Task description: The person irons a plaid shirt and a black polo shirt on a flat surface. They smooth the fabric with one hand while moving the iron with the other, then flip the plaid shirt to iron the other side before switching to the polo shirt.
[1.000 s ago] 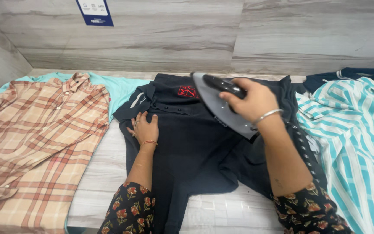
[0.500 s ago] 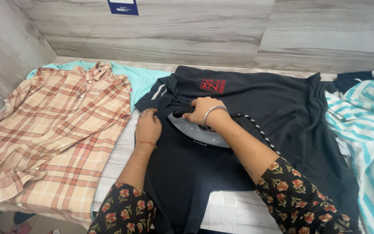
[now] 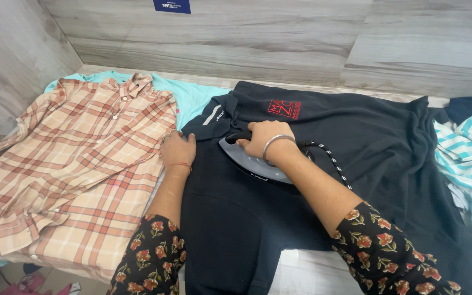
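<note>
Wood-grain counter (image 3: 323,270): our right hand (image 3: 262,140) grips the iron (image 3: 252,163) shut, left hand (image 3: 178,148) lies spread flat, pinning the dark polo (image 3: 356,142); best keep fabric taut.

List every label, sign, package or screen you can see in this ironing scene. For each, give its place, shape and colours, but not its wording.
Wall sign: top edge of view on the grey wood-look wall, cut-off dark blue rectangle with small white print.
Chest emblem: on the black polo shirt, small red block-shaped embroidery.
Neck label: inside the polo's collar, narrow pale strip.
No packages or screens.
</note>
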